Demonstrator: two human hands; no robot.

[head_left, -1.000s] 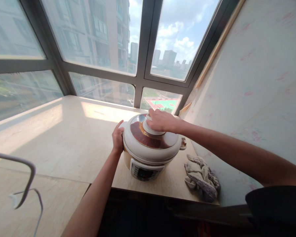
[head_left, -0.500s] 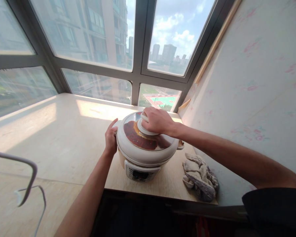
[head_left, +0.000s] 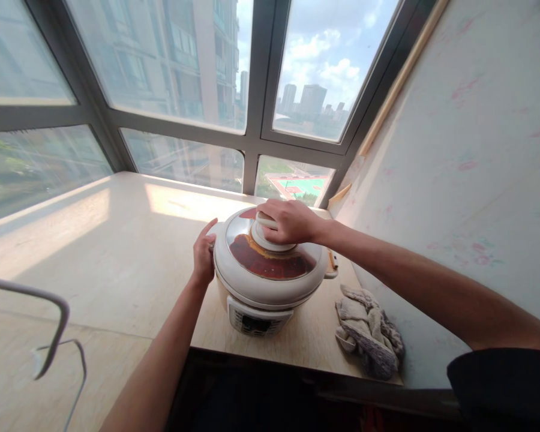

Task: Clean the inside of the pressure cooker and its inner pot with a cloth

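A round white electric cooker (head_left: pixel 252 324) with a vented front panel stands on the wooden ledge. Its domed lid (head_left: pixel 274 264) has a glass top with brown-red stains and a white rim, and it sits on the cooker. My right hand (head_left: pixel 292 222) is closed around the white knob handle (head_left: pixel 267 222) at the middle of the lid. At the left side, my left hand (head_left: pixel 204 255) grips the cooker's side handle, its index finger raised and the handle mostly hidden. A right side handle (head_left: pixel 332 270) sticks out below my right forearm.
A crumpled grey-beige cloth (head_left: pixel 369 333) lies right of the cooker near the ledge's front edge. Bent metal rods (head_left: pixel 58 318) show at lower left. Grey-framed windows (head_left: pixel 252 138) run along the back, and a flower-patterned wall (head_left: pixel 468 198) rises at the right.
My view has shifted slightly. My right hand has turned a little on the knob, showing more of it, and the reflections on the glass lid look different. My left hand stays at the side handle.
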